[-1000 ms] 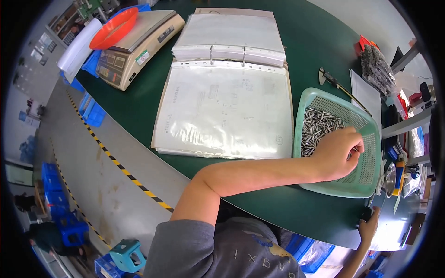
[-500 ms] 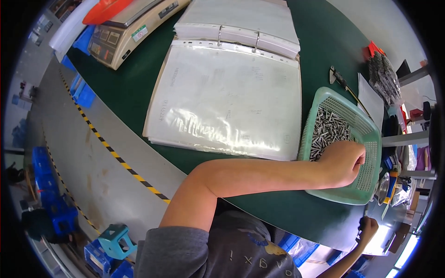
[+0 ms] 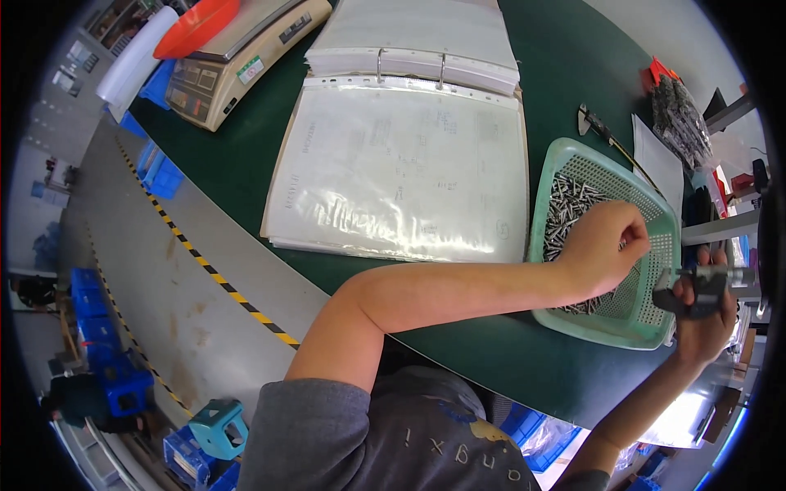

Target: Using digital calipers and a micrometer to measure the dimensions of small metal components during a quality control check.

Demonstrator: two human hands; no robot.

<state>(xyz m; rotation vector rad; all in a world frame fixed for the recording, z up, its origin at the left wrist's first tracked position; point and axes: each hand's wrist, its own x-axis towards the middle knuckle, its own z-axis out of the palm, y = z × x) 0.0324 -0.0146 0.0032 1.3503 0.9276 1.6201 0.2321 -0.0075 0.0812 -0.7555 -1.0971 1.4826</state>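
Observation:
A light green plastic basket (image 3: pixel 538 233) stands at the right of the table, with many small silver metal pins (image 3: pixel 571 204) in it. My left hand (image 3: pixel 604 245) is over the middle of the basket, its fingers curled closed. Whatever they may pinch is hidden by the hand. Just off the basket's right rim, my right hand (image 3: pixel 711 319) grips a micrometer (image 3: pixel 706 296) with a dark frame and silver barrel, held up close to the left hand.
An open ring binder (image 3: pixel 401 172) with plastic sleeves lies left of the basket. Behind it are a scale (image 3: pixel 214 82) and an orange bowl (image 3: pixel 195 26). A caliper (image 3: pixel 602 129), a paper sheet (image 3: pixel 655 159) and a bag of dark parts (image 3: pixel 679 114) sit at the far right.
My right hand has brought the micrometer up from the table's lower right to beside the basket. My left hand has risen slightly, still closed. The view has shifted a little.

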